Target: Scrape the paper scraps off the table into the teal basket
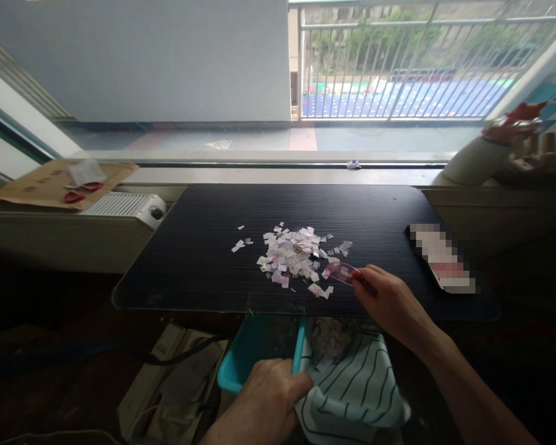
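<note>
A loose heap of small pale pink and white paper scraps [291, 253] lies on the black tabletop [189, 247]. Between the fingertips of my right hand [384, 293] is a thin, see-through pink plastic piece [341, 272], its far end touching the right side of the heap. Below the table's front edge, my left hand [273, 392] is closed on the rim of a turquoise plastic bin [234, 371]. Against that hand's thumb side lies a white striped container or cloth [352, 377], with more paper scraps [331, 337] inside it. The left fingertips are partly hidden.
A phone [442, 259], blurred out, rests on the table's right side. Red-handled scissors [81, 193] and a clear bag [87, 173] lie on brown paper at left, beside a white radiator [130, 207]. A white vase [477, 154] stands on the sill.
</note>
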`<state>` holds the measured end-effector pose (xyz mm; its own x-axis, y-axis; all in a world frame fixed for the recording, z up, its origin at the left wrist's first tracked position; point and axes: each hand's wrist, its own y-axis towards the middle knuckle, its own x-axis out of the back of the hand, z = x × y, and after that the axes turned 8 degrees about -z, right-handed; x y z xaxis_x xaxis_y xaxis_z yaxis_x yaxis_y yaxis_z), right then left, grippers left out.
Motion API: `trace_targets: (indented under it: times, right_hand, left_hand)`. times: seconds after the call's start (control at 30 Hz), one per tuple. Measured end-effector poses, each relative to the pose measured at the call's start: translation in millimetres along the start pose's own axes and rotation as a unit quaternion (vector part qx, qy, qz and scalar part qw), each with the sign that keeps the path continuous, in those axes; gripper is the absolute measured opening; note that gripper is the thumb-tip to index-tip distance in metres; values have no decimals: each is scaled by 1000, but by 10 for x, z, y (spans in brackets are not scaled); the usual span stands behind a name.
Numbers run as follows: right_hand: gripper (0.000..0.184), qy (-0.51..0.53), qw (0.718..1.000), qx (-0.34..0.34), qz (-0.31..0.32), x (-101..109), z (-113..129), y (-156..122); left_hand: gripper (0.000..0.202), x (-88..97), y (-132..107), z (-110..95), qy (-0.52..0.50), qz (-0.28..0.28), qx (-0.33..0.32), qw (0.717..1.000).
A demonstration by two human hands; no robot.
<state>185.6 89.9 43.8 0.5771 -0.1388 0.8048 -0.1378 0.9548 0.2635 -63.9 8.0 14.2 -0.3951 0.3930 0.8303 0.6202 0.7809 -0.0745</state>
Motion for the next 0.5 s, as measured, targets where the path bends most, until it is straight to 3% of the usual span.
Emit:
trace_targets:
  times: [0.13, 0.23, 0.33, 0.5]
  right_hand:
    - [18, -5, 999, -11, 42, 109, 2, -81]
    - [16, 6, 999, -24, 38, 154, -8, -119]
    - [17, 19, 999, -36, 12, 89, -11, -58]
    - [18, -2, 999, -31, 22, 25, -5, 14]
  left_hand:
    - [15, 10, -37, 9, -29, -16, 4, 999]
    - [14, 8, -60, 29, -32, -31, 4, 999]
    - [15, -3, -74, 50, -29, -39, -1, 999]
    - [16, -15, -96, 73, -25, -48, 1, 999]
